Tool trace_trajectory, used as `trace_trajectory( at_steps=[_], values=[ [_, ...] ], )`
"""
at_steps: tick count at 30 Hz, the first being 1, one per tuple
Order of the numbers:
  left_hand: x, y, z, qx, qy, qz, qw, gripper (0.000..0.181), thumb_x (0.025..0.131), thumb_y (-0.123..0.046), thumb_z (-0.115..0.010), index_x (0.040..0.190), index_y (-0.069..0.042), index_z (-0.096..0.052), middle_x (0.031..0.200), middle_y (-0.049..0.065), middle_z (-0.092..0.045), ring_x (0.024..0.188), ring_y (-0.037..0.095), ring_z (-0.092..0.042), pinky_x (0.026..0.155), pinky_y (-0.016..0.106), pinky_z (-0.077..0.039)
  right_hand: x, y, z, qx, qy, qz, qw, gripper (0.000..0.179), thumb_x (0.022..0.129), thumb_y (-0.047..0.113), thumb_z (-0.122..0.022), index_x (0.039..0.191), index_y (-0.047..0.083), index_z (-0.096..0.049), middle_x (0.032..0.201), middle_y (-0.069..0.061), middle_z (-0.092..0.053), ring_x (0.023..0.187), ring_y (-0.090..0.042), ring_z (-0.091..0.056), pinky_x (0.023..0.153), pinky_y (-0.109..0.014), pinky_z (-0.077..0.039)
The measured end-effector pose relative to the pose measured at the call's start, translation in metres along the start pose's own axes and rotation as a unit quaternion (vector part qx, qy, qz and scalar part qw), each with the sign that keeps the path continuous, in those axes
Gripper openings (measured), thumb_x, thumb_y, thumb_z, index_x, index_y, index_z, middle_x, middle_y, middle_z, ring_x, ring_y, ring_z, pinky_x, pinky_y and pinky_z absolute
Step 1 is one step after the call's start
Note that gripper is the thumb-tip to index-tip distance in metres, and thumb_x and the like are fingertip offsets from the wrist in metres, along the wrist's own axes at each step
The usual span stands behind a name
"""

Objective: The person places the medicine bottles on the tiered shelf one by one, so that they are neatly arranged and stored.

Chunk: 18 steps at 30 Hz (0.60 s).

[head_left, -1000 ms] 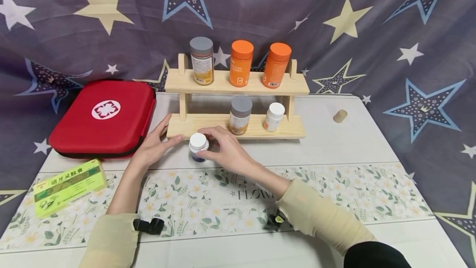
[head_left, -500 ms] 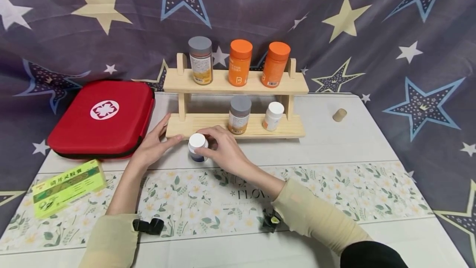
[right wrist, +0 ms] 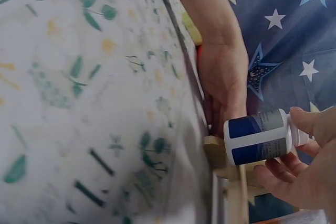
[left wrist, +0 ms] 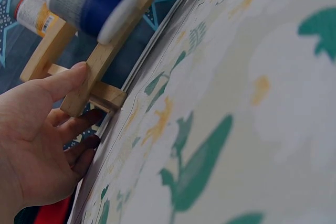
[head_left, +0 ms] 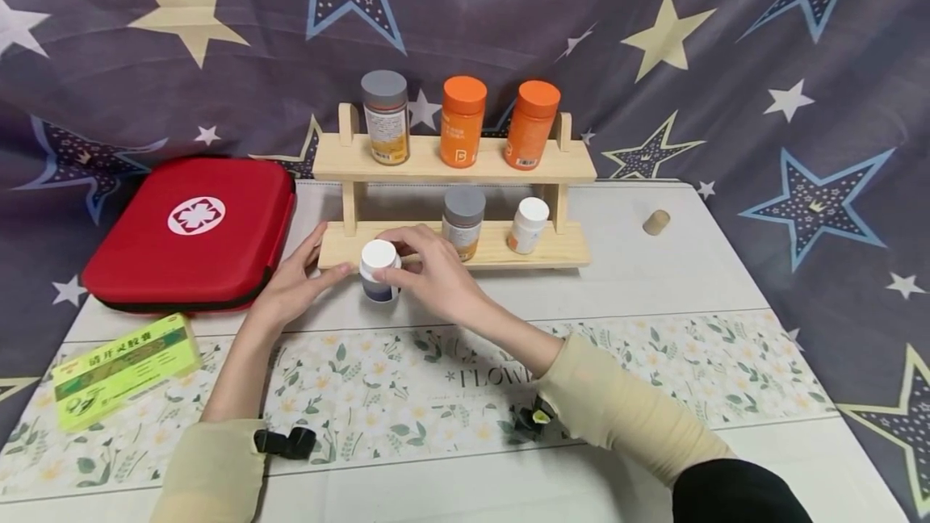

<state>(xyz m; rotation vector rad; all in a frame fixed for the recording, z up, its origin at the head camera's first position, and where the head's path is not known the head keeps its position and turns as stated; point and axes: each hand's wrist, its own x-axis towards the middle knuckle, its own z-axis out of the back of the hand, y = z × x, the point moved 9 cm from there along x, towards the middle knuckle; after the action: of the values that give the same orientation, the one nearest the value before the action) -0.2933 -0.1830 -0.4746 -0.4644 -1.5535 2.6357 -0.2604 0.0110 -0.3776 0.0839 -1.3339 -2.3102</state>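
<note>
My right hand [head_left: 439,273] pinches a white-capped pill bottle [head_left: 379,285] near its top. The bottle is held in front of the left end of the lower shelf, and its blue and silver label [right wrist: 257,137] shows in the right wrist view. Against the left end of the two-tier wooden rack [head_left: 454,170] rests my left hand [head_left: 294,285]. Its thumb [left wrist: 71,81] lies along the lower board's front edge, with the other fingers behind the board's end. A grey-lidded bottle [head_left: 462,224] and a small white bottle [head_left: 529,226] stand on the lower shelf.
On the upper shelf stand a grey-lidded bottle [head_left: 386,119] and two orange bottles [head_left: 462,123] [head_left: 533,126]. Left of the rack lies a red first-aid case [head_left: 196,232], with a yellow-green medicine box [head_left: 125,370] before it. A small tan cylinder [head_left: 656,222] sits at the right.
My right hand has raised the pill bottle slightly and brought it closer to the lower shelf. The left hand keeps its place at the rack's end. The head view has shifted a little.
</note>
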Motion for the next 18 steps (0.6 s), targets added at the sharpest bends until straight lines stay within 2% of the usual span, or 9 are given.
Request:
trace_trajectory(
  at_steps=[13, 18],
  values=[
    [-0.001, -0.004, 0.000, -0.006, 0.001, -0.005, 1.0000, 0.099, 0.098, -0.045, -0.067, 0.167, -0.028, 0.002, 0.174, 0.014, -0.016, 0.162, 0.037, -0.013, 0.128, 0.064, -0.016, 0.017, 0.017, 0.018, -0.029, -0.022, 0.005, 0.9993, 0.039, 0.094, 0.016, -0.076, 0.130, 0.007, -0.065, 0.122, -0.010, -0.064, 0.114, -0.019, -0.061, 0.100, -0.031, -0.058],
    [-0.002, -0.003, 0.000, -0.005, 0.002, -0.009, 0.9999, 0.099, 0.098, -0.044, -0.067, 0.167, -0.026, 0.002, 0.173, 0.015, -0.018, 0.162, 0.037, -0.013, 0.128, 0.063, -0.015, 0.021, 0.016, 0.020, -0.043, -0.028, -0.006, 0.9987, 0.039, 0.094, 0.017, -0.076, 0.130, 0.008, -0.065, 0.121, -0.009, -0.064, 0.112, -0.019, -0.059, 0.099, -0.030, -0.056]
  ],
)
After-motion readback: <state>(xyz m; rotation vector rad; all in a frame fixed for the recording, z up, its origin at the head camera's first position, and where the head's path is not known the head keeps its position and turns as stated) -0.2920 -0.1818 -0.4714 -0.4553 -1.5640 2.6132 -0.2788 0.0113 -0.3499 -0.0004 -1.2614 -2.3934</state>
